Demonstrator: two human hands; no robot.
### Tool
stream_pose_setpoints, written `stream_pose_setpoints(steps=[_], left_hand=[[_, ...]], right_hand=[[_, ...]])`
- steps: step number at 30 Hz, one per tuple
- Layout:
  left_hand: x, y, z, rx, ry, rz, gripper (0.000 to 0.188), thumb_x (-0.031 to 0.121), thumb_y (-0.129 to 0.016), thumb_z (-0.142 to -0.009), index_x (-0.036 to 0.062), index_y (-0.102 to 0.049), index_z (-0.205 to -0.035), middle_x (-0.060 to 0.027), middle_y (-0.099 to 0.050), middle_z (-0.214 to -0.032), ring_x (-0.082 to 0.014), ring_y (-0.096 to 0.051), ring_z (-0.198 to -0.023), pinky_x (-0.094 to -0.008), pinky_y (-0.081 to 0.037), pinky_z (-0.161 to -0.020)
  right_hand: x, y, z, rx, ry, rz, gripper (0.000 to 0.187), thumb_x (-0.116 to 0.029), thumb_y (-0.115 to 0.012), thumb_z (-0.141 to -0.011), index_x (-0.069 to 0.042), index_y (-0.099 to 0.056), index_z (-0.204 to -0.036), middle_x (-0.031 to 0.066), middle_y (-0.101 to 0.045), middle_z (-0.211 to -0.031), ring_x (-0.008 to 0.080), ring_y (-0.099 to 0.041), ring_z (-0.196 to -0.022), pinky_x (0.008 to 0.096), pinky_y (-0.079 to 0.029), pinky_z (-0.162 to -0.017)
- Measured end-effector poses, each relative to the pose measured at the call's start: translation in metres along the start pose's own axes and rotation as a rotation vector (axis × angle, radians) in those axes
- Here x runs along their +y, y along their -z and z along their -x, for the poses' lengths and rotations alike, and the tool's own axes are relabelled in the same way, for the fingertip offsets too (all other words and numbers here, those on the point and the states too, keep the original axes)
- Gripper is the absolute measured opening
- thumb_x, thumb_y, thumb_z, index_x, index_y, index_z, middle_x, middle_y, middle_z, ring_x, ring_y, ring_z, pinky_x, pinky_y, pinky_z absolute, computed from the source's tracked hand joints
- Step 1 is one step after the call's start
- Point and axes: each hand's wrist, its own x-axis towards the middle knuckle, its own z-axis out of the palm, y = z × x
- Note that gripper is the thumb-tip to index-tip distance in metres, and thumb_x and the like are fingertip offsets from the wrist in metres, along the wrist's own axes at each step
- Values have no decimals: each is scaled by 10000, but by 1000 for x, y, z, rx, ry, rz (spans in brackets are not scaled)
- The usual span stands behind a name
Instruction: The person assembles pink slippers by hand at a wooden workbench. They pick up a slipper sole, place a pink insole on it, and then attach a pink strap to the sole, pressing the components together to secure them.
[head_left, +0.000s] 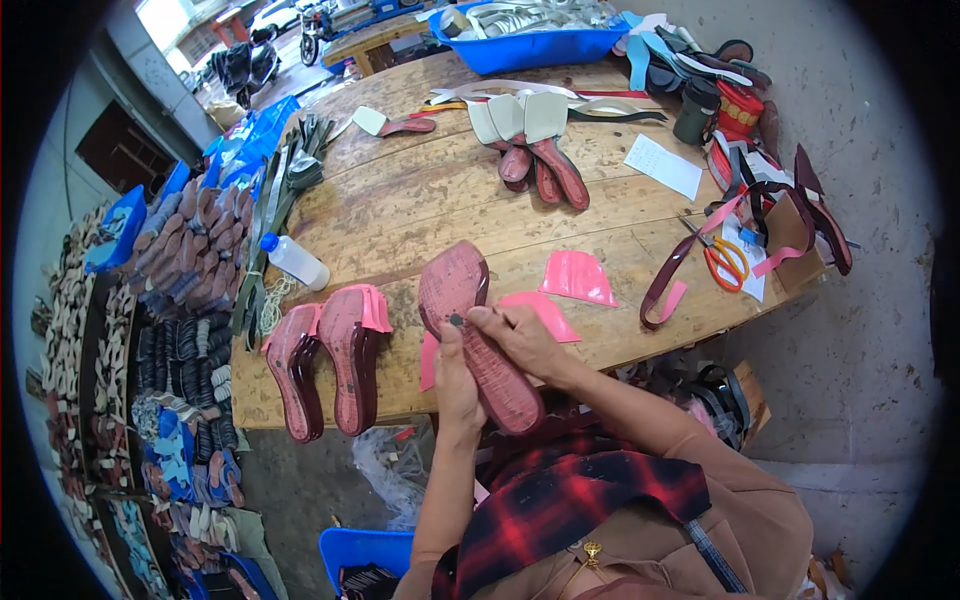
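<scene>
Between my two hands is a reddish shoe sole with a glossy dark maroon edge and a small dark spot near its middle. My left hand grips its left side, thumb up near that spot. From the right, my right hand closes on it with the thumb on top; the fingers underneath are partly hidden. Close by, pink glossy pieces lie on the wooden table, one partly behind my right hand. To the left, two stacks of similar soles rest at the table's near edge with pink pieces at their tops.
A white bottle with a blue cap stands at the left. Orange-handled scissors and ribbons lie right. Farther back are soles with cream pieces, a paper sheet and a blue tray. Shelves of shoe parts line the left.
</scene>
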Motion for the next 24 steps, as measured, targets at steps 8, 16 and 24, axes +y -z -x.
stream_pose_setpoints(steps=[8, 16, 24], left_hand=[[61, 49, 21, 107, -194, 57, 708, 659, -459, -903, 1, -487, -1161, -56, -551, -950, -145, -513, -753, -291, -466, -700], [43, 93, 75, 140, -82, -317, 807, 690, -712, -698, -15, -546, -1056, -91, -603, -895, -191, -593, -804, -310, -492, -701], [36, 84, 84, -69, 396, -549, 278, 227, -773, -796, 7, -648, -912, -36, -647, -806, -158, -629, -756, -296, -502, -690]], right_hand=[[27, -3, 24, -494, -132, 178, 346, -377, -566, -958, -48, -664, -1003, 81, -647, -817, 190, -609, -749, 364, -494, -686], [93, -6, -24, -358, 649, 1013, 367, -254, -729, -729, -114, -607, -1046, 25, -573, -1020, 231, -578, -995, 330, -548, -655], [106, 4, -37, -499, 964, 1055, 161, -191, -574, -799, -73, -563, -908, 57, -476, -862, 220, -552, -845, 331, -511, -568]])
